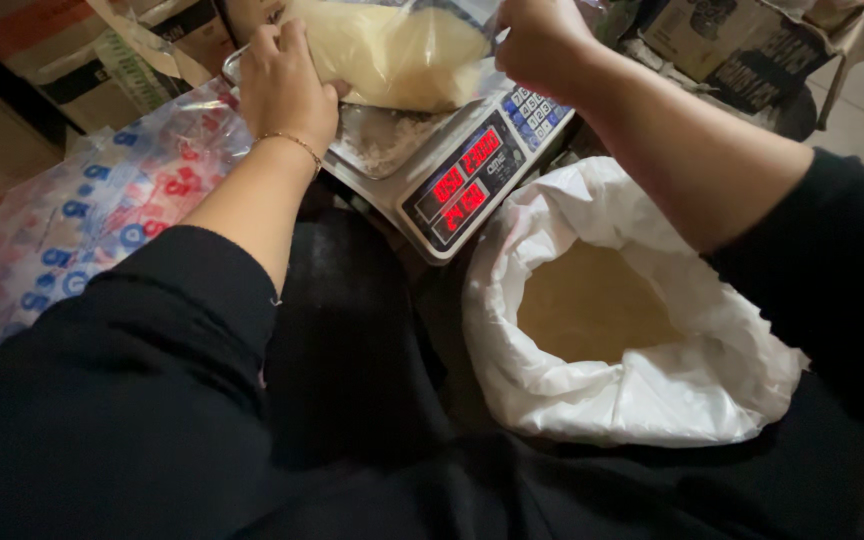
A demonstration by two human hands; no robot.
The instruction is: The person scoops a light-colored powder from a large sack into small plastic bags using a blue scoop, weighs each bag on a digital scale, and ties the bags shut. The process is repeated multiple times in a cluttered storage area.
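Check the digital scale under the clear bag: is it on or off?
On. The scale shows lit red digits on its display while both hands hold the clear bag on its pan.

I see my left hand (285,85) and right hand (542,42) crowding the clear bag (392,50) on the scale (452,180), with the open white sack (632,320) filling the right, printed bags (82,210) blocking the left, and only a dark gap between them.

I saw both hands, left hand (287,85) and right hand (544,45), gripping a clear bag of pale grain (392,50) on the scale (462,180) at the frame's top.
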